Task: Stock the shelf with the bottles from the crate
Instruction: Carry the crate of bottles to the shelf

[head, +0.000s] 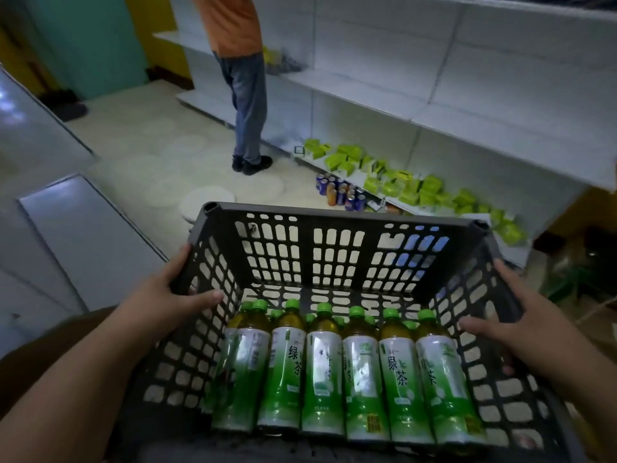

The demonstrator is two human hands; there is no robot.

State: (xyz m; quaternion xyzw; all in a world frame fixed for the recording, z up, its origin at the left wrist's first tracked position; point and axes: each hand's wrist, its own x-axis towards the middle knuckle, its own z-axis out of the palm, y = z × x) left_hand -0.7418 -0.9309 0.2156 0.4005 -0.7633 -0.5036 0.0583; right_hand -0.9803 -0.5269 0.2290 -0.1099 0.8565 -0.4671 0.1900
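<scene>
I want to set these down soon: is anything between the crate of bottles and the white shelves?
Nothing visible blocks the way. The dark slatted plastic crate of green-capped tea bottles is gripped by the left hand and right hand. The white metal shelves lie ahead right; blue drink cans stand on the floor below.

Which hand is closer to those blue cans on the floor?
Right. The right hand grips the crate's right wall, on the same side as the cans by the bottom shelf. The left hand grips the left wall, farther away.
</scene>
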